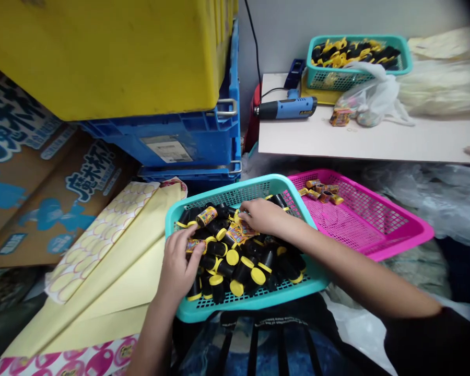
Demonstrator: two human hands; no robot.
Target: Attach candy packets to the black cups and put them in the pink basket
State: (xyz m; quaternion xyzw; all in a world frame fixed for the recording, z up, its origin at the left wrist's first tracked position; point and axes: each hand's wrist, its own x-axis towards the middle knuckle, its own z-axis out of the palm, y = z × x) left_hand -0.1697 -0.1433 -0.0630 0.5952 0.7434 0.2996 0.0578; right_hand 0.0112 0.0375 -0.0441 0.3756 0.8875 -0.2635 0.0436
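A teal plastic mesh basket (235, 190) sits in front of me, heaped with black tubes with yellow caps (235, 271). Some tubes carry colourful printed labels. My left hand (178, 263) is at the basket's left side, its fingers around a labelled tube (195, 245). My right hand (260, 216) reaches in from the right and rests on top of the pile, over a colourful printed label (237, 232). Its fingertips are partly hidden, so I cannot tell whether it grips anything.
A pink mesh tray (376, 230) with several small labelled items lies to the right. Blue crates (188, 141), a yellow crate and printed cardboard boxes rise at left. A white shelf (376, 138) holds a blue power tool, a plastic bag and another teal basket.
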